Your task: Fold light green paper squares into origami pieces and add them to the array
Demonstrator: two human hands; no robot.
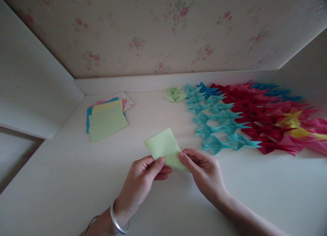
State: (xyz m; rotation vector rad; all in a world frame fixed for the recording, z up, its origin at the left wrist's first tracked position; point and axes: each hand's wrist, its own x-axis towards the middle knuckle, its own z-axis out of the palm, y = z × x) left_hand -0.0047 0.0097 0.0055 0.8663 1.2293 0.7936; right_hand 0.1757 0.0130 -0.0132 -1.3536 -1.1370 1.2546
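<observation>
Evidently you're mid-fold: your left hand point(144, 174) and right hand point(207, 170) each pinch the folded green paper point(163, 143) over the bench point(178, 208), at either end of a fold line. Sharpening it seems to call for aligned edges and even pressure.

White tabletop point(76, 181) — paper sheets point(107, 122), origami point(252, 115)

Dim, soft light, darker toward the corners
The desk point(153, 115) is palest mid-frame and greys toward the bottom; the side panel point(306, 67) at right lies in shadow, a glint marks the bangle point(113, 215) at lower left, flowers point(27, 19) at upper left blur, and wide-angle stretch slants the frame's edges
</observation>
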